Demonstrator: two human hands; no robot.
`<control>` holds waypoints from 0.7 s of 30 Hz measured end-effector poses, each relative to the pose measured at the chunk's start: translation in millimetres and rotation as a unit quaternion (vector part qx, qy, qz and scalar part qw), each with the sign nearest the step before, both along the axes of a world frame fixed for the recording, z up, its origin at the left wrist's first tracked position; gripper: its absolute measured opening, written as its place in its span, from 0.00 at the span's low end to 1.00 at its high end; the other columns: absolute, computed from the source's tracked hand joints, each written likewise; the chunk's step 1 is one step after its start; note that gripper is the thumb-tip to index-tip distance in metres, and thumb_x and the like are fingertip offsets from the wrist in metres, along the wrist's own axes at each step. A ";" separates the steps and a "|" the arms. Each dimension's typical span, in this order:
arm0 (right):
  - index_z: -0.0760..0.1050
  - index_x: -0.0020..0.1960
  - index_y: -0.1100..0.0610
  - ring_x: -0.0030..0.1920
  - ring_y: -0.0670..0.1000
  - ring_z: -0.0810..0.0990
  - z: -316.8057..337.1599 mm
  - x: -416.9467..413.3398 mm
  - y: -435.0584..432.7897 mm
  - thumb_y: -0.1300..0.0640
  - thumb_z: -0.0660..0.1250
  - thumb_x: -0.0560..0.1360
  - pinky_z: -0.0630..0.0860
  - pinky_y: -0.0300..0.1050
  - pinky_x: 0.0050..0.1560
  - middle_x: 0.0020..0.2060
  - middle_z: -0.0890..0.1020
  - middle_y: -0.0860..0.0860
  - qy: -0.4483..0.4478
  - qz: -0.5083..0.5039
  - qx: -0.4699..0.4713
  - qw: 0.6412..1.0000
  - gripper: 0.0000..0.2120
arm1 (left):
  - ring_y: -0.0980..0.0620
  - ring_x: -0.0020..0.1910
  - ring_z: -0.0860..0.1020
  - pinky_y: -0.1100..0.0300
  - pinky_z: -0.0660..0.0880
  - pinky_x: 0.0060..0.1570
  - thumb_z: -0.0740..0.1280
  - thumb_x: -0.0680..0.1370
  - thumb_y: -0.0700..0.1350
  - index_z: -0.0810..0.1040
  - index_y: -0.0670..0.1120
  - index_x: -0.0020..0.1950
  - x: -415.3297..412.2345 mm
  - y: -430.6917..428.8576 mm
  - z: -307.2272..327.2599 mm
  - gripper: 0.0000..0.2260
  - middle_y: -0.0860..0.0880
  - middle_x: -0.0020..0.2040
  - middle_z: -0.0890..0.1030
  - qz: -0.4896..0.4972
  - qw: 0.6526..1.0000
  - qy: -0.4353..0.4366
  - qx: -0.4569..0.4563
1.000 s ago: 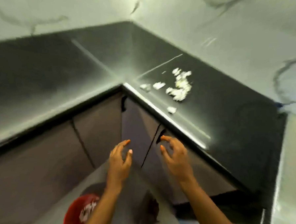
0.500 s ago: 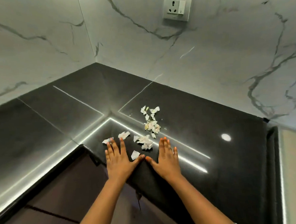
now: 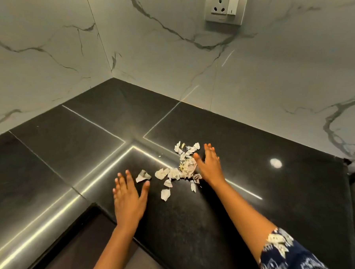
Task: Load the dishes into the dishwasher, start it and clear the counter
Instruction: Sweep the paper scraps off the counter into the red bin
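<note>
On a black stone counter (image 3: 256, 171), torn paper scraps (image 3: 180, 169) lie between two flat, open-fingered hands: the left hand (image 3: 127, 198) at 8 o'clock of the scraps, the right hand (image 3: 208, 165) touching them at 3 o'clock. No writing on them is readable. A wall socket (image 3: 224, 5) sits at 1 o'clock on the marble wall.

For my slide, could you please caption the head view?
Both open hands, left and right, flank torn paper scraps on a black corner countertop.
</note>
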State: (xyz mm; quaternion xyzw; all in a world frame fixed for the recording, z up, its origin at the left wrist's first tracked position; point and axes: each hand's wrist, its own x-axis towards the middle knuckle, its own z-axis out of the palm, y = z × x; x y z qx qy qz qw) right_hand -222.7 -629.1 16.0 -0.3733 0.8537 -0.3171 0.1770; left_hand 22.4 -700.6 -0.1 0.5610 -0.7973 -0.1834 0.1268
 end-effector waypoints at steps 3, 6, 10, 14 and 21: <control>0.48 0.77 0.55 0.76 0.49 0.47 1.1 -16.0 -38.0 0.39 0.48 0.80 0.40 0.55 0.74 0.77 0.50 0.51 0.023 0.041 0.068 0.997 0.32 | 0.50 0.77 0.43 0.49 0.42 0.75 0.43 0.77 0.66 0.46 0.46 0.78 -24.4 -28.6 -1.4 0.36 0.47 0.79 0.46 -0.031 0.999 -0.031 0.023; 0.49 0.77 0.53 0.76 0.47 0.48 3.9 -15.7 -68.8 0.40 0.45 0.80 0.38 0.55 0.73 0.77 0.52 0.49 0.061 0.159 0.107 0.980 0.29 | 0.53 0.77 0.42 0.49 0.40 0.75 0.41 0.78 0.66 0.46 0.48 0.78 -53.9 -58.4 1.4 0.34 0.50 0.79 0.45 -0.107 0.992 -0.058 0.013; 0.55 0.76 0.49 0.76 0.45 0.49 6.5 -13.0 -69.2 0.45 0.44 0.82 0.38 0.53 0.74 0.76 0.56 0.46 0.037 0.263 0.095 0.959 0.24 | 0.56 0.77 0.42 0.48 0.39 0.74 0.34 0.74 0.70 0.46 0.51 0.78 -59.9 -70.6 1.6 0.38 0.54 0.78 0.46 -0.178 0.981 -0.074 0.011; 0.58 0.75 0.47 0.74 0.41 0.50 9.4 0.5 -35.7 0.38 0.39 0.78 0.36 0.48 0.73 0.75 0.58 0.45 -0.046 0.307 0.078 0.947 0.29 | 0.62 0.74 0.43 0.54 0.39 0.74 0.23 0.63 0.75 0.48 0.53 0.78 -48.2 -68.5 4.3 0.49 0.56 0.78 0.49 -0.258 0.966 -0.020 0.029; 0.66 0.70 0.46 0.67 0.41 0.66 11.0 51.2 51.2 0.20 0.39 0.64 0.61 0.38 0.66 0.69 0.69 0.45 -0.133 -0.050 -0.146 0.979 0.46 | 0.64 0.73 0.53 0.67 0.44 0.71 0.38 0.69 0.76 0.59 0.51 0.76 -22.8 -29.4 2.5 0.44 0.58 0.74 0.59 -0.201 0.953 0.189 0.121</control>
